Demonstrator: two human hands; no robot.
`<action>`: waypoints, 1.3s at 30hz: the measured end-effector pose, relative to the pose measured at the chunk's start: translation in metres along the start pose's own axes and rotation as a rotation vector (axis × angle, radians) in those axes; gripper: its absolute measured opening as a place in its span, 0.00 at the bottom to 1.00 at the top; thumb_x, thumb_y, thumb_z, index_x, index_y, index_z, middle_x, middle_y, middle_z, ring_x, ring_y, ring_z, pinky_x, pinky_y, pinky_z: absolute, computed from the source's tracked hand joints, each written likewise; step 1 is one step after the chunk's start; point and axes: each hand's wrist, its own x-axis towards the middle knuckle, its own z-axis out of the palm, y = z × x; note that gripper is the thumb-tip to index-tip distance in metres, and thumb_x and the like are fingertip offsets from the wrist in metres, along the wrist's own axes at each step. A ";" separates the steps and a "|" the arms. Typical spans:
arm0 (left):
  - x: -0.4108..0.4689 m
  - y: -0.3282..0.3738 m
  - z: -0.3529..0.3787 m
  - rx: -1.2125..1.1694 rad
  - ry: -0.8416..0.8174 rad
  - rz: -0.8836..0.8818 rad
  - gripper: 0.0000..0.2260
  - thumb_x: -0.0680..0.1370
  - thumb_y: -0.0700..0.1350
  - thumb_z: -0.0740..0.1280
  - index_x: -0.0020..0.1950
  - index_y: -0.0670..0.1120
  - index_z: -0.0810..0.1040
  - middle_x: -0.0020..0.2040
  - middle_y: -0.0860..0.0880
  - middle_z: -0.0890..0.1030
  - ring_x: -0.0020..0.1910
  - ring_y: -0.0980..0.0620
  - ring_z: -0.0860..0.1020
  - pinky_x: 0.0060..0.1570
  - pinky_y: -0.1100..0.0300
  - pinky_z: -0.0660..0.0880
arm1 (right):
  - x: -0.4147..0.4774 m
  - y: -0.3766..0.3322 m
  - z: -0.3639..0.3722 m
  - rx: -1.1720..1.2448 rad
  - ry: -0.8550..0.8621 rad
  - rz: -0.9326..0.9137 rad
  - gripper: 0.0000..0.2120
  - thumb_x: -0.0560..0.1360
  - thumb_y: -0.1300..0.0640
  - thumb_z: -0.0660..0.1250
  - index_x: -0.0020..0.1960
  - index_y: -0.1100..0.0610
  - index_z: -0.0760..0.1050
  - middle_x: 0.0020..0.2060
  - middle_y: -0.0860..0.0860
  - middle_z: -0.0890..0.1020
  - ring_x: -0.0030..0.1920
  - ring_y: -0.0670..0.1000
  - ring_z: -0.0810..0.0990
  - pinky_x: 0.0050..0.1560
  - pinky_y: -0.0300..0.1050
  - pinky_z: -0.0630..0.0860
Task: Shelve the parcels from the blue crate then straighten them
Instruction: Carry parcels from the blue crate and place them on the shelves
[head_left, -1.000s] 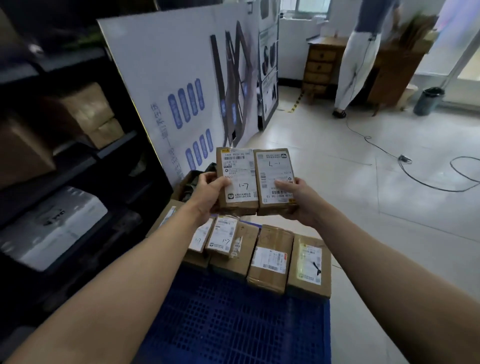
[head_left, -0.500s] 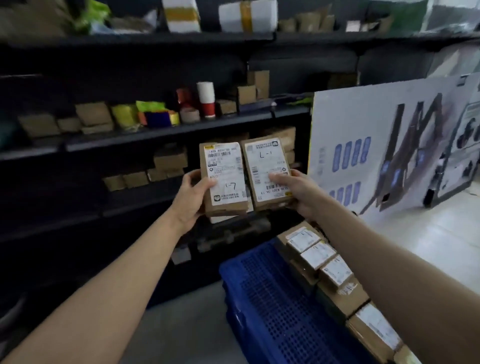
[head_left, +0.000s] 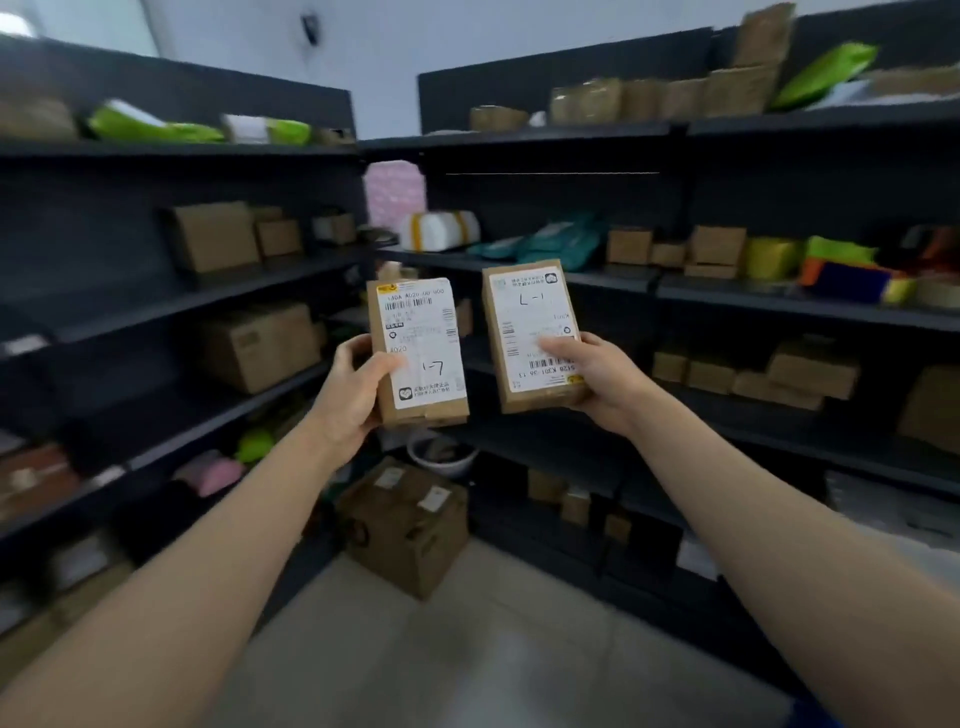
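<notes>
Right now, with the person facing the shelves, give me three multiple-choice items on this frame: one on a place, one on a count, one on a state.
1. Where does the large brown cardboard box with white labels stand?
A. On the floor, in the corner between the dark shelf units
B. On a top shelf
C. In the person's arms

2. How many small brown cardboard parcels with white shipping labels are held up?
A. One
B. Two
C. Four

3. What is the left hand doing?
A. Hanging empty
B. Gripping its parcel, thumb on the label
C. Pressing flat on a shelf

Answers:
1 A: it sits on the pale floor below the shelves.
2 B: the left parcel and the right parcel are held apart, the second in the right hand.
3 B: its fingers wrap the parcel's edge and the thumb lies across the label.
</notes>
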 end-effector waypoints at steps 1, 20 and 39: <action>0.001 0.005 -0.030 0.004 0.045 0.005 0.19 0.77 0.42 0.66 0.65 0.51 0.65 0.56 0.47 0.81 0.48 0.48 0.82 0.43 0.49 0.80 | 0.011 0.004 0.030 -0.007 -0.047 0.007 0.24 0.73 0.57 0.72 0.67 0.58 0.70 0.51 0.54 0.85 0.50 0.54 0.85 0.47 0.51 0.82; -0.088 0.033 -0.436 0.033 0.827 0.015 0.21 0.77 0.43 0.66 0.67 0.53 0.63 0.51 0.48 0.83 0.45 0.50 0.84 0.38 0.53 0.81 | 0.095 0.129 0.502 -0.136 -0.796 0.178 0.26 0.71 0.57 0.74 0.66 0.56 0.70 0.46 0.53 0.87 0.47 0.53 0.86 0.43 0.49 0.83; -0.124 0.015 -0.628 0.019 1.289 -0.088 0.23 0.77 0.45 0.66 0.69 0.54 0.62 0.49 0.48 0.81 0.39 0.52 0.84 0.29 0.58 0.78 | 0.112 0.238 0.751 -0.393 -1.119 0.304 0.23 0.70 0.55 0.76 0.62 0.54 0.73 0.43 0.49 0.87 0.41 0.49 0.86 0.38 0.47 0.82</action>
